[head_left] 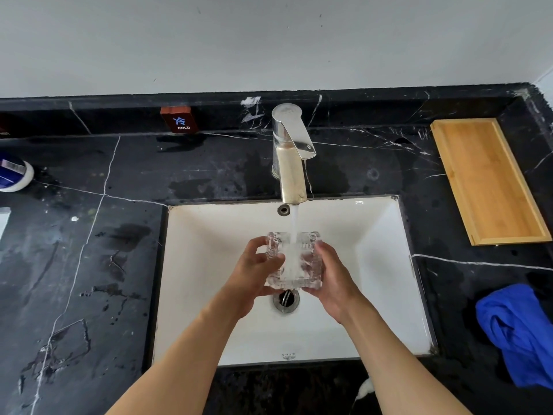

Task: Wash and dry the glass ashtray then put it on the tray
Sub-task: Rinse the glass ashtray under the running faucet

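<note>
A square clear glass ashtray [294,260] is held over the white sink [209,235], under the running stream of water from the chrome faucet [291,157]. My left hand [254,274] grips its left side and my right hand [332,274] grips its right side. The water lands inside the ashtray. Far right on the counter lies an oblong wooden tray [487,181] with nothing on it. A crumpled blue cloth [520,330] lies at the near right.
The sink drain [286,301] sits right below the ashtray. The black marble counter [89,265] is wet in patches. A small "COLD" sign [178,119] stands at the back ledge. A white and blue container [13,175] sits at the far left edge.
</note>
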